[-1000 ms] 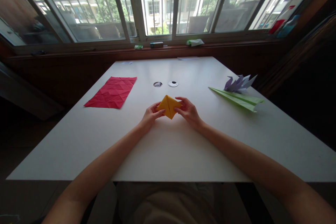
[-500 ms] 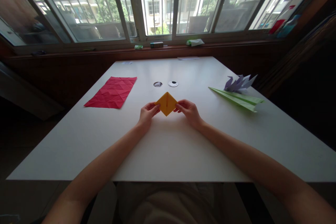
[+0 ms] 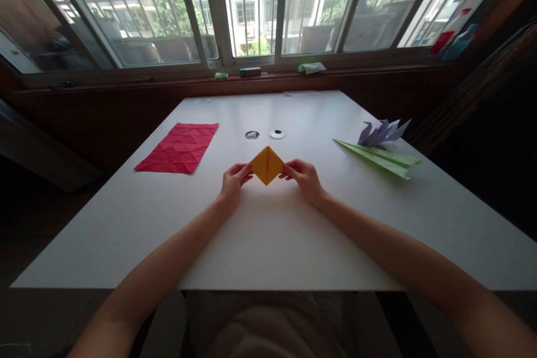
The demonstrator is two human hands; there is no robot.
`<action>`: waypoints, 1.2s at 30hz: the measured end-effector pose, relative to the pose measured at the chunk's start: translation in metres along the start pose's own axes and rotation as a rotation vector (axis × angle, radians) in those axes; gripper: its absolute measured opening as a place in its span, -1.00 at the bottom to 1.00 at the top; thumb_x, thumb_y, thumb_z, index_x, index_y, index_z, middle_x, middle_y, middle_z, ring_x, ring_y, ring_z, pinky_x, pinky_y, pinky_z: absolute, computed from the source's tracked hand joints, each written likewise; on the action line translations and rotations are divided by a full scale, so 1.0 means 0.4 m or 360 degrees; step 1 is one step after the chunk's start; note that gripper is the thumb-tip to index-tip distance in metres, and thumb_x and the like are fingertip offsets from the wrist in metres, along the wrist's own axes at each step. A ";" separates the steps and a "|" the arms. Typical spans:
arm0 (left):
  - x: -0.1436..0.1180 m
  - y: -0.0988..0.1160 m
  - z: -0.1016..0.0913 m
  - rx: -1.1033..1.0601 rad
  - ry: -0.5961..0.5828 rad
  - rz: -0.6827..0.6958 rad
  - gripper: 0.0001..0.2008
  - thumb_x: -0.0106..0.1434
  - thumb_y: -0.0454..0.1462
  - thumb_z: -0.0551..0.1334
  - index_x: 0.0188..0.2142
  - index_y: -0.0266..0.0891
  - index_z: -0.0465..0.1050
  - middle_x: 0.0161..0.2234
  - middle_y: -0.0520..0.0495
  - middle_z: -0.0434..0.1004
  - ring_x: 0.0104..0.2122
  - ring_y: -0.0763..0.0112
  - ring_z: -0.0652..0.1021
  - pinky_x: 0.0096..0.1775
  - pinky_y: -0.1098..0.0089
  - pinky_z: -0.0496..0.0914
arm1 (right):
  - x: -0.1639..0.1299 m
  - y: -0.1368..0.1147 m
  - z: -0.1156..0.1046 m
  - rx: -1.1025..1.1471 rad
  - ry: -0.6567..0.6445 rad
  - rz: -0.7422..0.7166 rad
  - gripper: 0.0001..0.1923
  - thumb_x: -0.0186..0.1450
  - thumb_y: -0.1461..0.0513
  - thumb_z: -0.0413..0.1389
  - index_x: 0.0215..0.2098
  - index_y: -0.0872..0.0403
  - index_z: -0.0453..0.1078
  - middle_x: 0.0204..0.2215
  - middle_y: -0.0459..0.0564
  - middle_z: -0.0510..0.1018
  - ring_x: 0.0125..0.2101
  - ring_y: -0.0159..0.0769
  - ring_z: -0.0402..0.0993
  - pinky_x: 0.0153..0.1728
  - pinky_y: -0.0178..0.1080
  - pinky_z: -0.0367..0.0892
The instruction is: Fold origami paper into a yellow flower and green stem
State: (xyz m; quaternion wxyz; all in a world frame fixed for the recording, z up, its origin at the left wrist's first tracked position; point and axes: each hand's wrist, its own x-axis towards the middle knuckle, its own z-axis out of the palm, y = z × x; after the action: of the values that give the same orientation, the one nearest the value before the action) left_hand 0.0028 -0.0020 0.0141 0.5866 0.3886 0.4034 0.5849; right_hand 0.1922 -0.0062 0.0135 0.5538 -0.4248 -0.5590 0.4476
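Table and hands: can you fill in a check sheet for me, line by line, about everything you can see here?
Surface: white table, flat, with two round holes near the middle.
Job's things: orange folded paper, a diamond shape with a centre crease, held at its two side corners.
Clutter: creased red sheet lying flat on the left; green paper plane and purple folded paper model on the right.
Grippers: left hand pinches the orange paper's left corner; right hand pinches its right corner.
Cables: nothing seen.
Surroundings: barred windows with buildings outside; small items on the sill; bottles at far right.
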 end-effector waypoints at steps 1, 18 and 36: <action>0.000 0.000 0.000 0.0004 -0.0001 -0.0002 -0.81 -0.08 -0.20 0.32 -0.52 -0.28 0.42 -0.44 0.00 0.47 -0.41 0.51 0.46 -0.28 0.44 0.32 | 0.000 0.000 0.000 -0.0002 0.0001 -0.0004 -0.73 0.06 0.07 0.16 -0.47 0.13 0.34 -0.55 -0.04 0.50 -0.53 -0.33 0.48 -0.51 -0.30 0.33; -0.021 0.006 0.013 0.0360 -0.0548 -0.0013 -0.63 -0.02 -0.18 0.28 -0.19 -0.26 0.40 -0.17 -0.15 0.46 -0.19 0.29 0.45 -0.17 0.31 0.28 | -0.007 -0.010 0.009 0.0103 -0.0054 -0.0023 -0.71 0.03 0.07 0.18 -0.42 0.12 0.34 -0.52 -0.06 0.50 -0.50 -0.34 0.47 -0.40 -0.23 0.40; -0.030 0.006 0.025 0.0704 -0.0809 -0.0032 -0.79 -0.04 -0.19 0.26 -0.43 -0.29 0.49 -0.48 -0.08 0.51 -0.53 0.44 0.42 -0.47 0.44 0.27 | -0.011 -0.008 0.010 0.0131 -0.0369 0.0135 -0.69 -0.01 0.13 0.20 -0.33 0.13 0.40 -0.41 -0.04 0.51 -0.41 -0.30 0.42 -0.39 -0.27 0.32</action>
State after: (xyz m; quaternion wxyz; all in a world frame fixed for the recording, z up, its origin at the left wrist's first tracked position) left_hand 0.0114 -0.0138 0.0204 0.5756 0.6360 0.3652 0.3617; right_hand 0.1883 -0.0115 0.0157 0.4831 -0.3703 -0.5819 0.5393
